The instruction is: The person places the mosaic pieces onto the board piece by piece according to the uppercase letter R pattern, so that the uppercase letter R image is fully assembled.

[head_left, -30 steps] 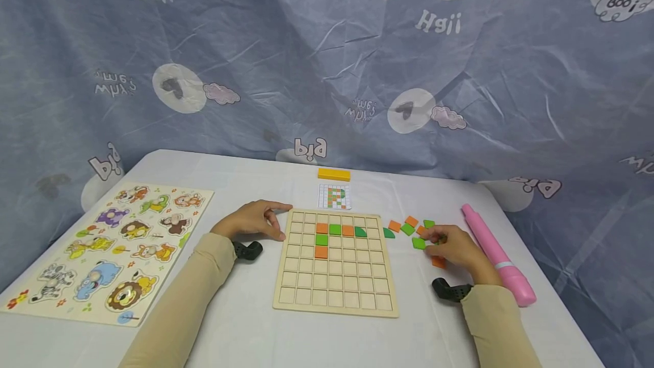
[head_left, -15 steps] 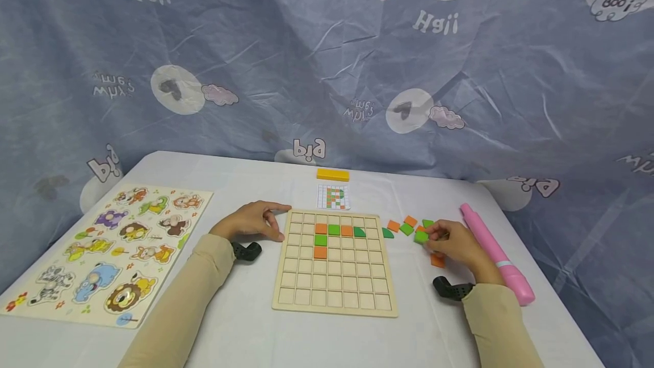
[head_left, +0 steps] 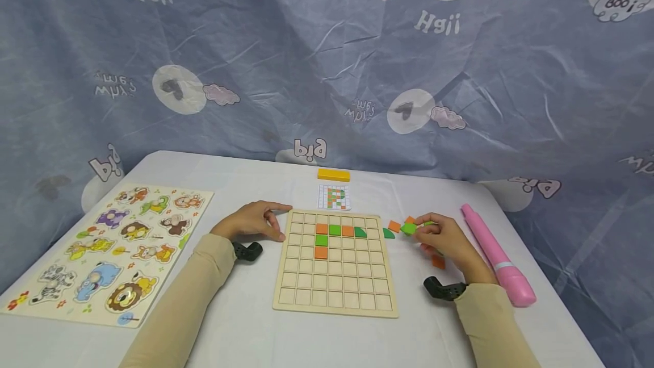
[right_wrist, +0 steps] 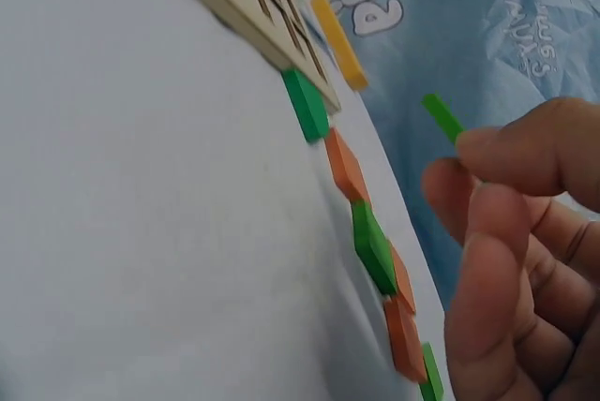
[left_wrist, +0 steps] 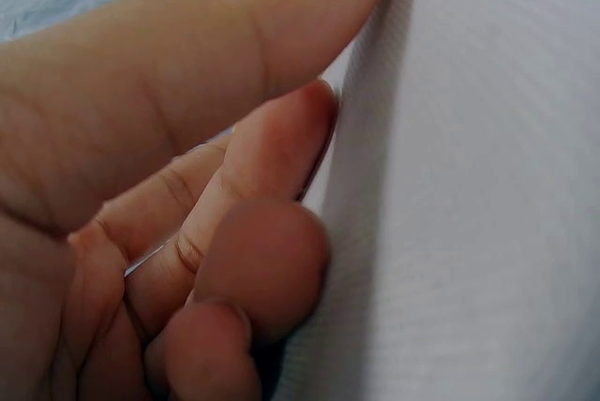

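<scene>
My right hand (head_left: 444, 240) pinches a green square tile (right_wrist: 442, 120) between thumb and finger, lifted over the loose tiles on the table. My left hand (head_left: 250, 220) rests at the left side of a wooden grid board (head_left: 327, 284), its index fingertip at the far corner and its thumb lower on the edge. On the board, a row of orange (head_left: 322, 229), green and orange square tiles ends in a dark green quarter-round tile (head_left: 360, 233). Below the row's left end sit a green tile (head_left: 321, 240) and an orange tile (head_left: 321, 253).
Another dark green quarter-round tile (right_wrist: 306, 106) lies by the board's right edge, with several orange and green tiles beyond it. A pattern card (head_left: 334, 197) and yellow bar (head_left: 334, 175) lie behind the board. An animal puzzle (head_left: 102, 254) lies left, a pink bat-shaped object (head_left: 498, 257) right.
My right hand has taken up the green square tile from the pile and moved it left and slightly away from me. The left hand stays at the board's edge.
</scene>
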`<state>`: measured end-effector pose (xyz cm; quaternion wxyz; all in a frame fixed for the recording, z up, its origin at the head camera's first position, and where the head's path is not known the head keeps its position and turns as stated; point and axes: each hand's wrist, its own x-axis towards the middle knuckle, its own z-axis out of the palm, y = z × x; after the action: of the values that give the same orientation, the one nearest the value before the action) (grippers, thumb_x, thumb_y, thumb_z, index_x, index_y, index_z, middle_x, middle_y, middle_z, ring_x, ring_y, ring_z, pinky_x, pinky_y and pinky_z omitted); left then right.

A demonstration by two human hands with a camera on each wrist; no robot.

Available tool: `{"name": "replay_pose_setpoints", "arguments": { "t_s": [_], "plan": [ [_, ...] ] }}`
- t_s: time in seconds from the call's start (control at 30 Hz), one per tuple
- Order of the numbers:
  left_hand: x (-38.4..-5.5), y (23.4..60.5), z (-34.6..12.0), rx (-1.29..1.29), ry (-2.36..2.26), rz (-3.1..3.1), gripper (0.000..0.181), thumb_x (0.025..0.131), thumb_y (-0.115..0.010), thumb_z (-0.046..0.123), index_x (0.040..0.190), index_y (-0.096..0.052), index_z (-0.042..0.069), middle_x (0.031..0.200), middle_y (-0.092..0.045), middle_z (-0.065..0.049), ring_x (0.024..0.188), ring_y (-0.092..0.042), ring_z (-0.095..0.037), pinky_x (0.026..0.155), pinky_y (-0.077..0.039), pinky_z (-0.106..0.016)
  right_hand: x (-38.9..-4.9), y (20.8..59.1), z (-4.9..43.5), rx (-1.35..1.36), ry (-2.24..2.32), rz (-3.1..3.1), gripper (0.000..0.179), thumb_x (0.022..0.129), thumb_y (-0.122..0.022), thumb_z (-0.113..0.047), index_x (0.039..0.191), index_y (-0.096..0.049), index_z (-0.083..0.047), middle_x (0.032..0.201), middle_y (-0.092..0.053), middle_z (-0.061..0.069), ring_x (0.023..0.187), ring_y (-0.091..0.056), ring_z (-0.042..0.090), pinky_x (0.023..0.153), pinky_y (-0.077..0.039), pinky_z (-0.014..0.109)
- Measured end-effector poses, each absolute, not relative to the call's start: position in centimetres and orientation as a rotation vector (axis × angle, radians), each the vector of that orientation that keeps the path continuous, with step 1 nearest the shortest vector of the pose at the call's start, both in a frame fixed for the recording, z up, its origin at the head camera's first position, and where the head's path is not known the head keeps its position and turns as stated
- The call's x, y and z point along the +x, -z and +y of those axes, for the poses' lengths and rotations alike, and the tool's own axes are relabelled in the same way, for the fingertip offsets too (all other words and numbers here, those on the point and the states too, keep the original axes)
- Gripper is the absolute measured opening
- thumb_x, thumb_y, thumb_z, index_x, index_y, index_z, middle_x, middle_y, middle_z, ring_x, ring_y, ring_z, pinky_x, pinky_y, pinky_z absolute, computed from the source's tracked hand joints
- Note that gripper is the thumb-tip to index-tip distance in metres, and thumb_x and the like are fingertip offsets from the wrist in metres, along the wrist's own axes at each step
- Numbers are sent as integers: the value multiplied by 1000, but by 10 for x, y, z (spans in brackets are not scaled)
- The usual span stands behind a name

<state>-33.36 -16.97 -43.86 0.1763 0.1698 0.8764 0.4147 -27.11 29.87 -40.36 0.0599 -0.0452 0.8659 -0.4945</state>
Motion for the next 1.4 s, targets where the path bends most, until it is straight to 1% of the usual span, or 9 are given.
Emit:
{"name": "replay_pose_setpoints", "arguments": {
  "t_s": [0.13,0.27,0.43,0.57,0.7,0.87,1.0,1.17,1.4],
  "plan": [
    [-333,438,-170,489,-1171,2482,90,79,-96,19,159,-55,9,87,-76,-1,86,-61,-17,92,-44,-36,-272,405,287,-189,1597,2521,40,98,-74,-2,131,-58,15,87,-73,0,66,-62,11,64,-57,27],
    [-335,439,-169,490,-1171,2482,90,79,-96,18,159,-55,9,86,-76,0,86,-61,-17,93,-43,-36,-272,407,274,-228,1646,2435,41,97,-76,-2,131,-59,13,86,-74,-4,66,-62,10,64,-56,27],
    [-335,440,-168,487,-1168,2481,90,79,-97,18,159,-56,10,85,-76,0,85,-61,-17,93,-43,-37,-270,408,256,-295,1631,2379,37,97,-75,-3,128,-61,11,89,-76,-1,67,-63,10,64,-56,27],
    [-336,440,-168,485,-1169,2482,90,79,-97,18,159,-56,10,85,-76,0,85,-62,-17,93,-43,-37,-269,407,243,-355,1602,2359,36,96,-74,-2,127,-61,12,92,-77,6,68,-64,11,65,-56,28],
    [-336,440,-169,480,-1174,2482,90,79,-97,18,159,-56,10,85,-76,0,84,-62,-17,91,-44,-36,-268,406,231,-389,1570,2364,36,95,-74,-3,127,-62,11,95,-78,11,68,-63,13,65,-55,29],
    [-336,441,-169,475,-1175,2483,90,79,-97,19,159,-56,10,86,-76,-1,85,-62,-17,92,-43,-36,-268,405,220,-442,1533,2366,35,95,-73,-4,126,-63,10,96,-79,12,67,-62,13,64,-54,29],
    [-337,441,-169,476,-1163,2494,90,79,-97,20,159,-56,11,85,-76,0,86,-62,-18,95,-43,-38,-268,407,214,-480,1533,2328,34,95,-70,-1,125,-61,12,95,-78,13,66,-58,14,63,-49,28],
    [-337,441,-170,482,-1152,2504,90,80,-97,21,159,-57,11,86,-76,1,88,-61,-18,98,-42,-40,-267,406,204,-504,1521,2301,32,96,-72,-2,123,-62,11,92,-76,11,64,-53,16,61,-45,29],
    [-336,441,-170,478,-1157,2502,90,79,-98,22,159,-56,11,87,-76,-1,88,-61,-18,95,-42,-38,-267,407,188,-475,1484,2289,29,96,-72,-1,122,-64,9,90,-78,9,68,-59,15,63,-49,29]
  ]
}}
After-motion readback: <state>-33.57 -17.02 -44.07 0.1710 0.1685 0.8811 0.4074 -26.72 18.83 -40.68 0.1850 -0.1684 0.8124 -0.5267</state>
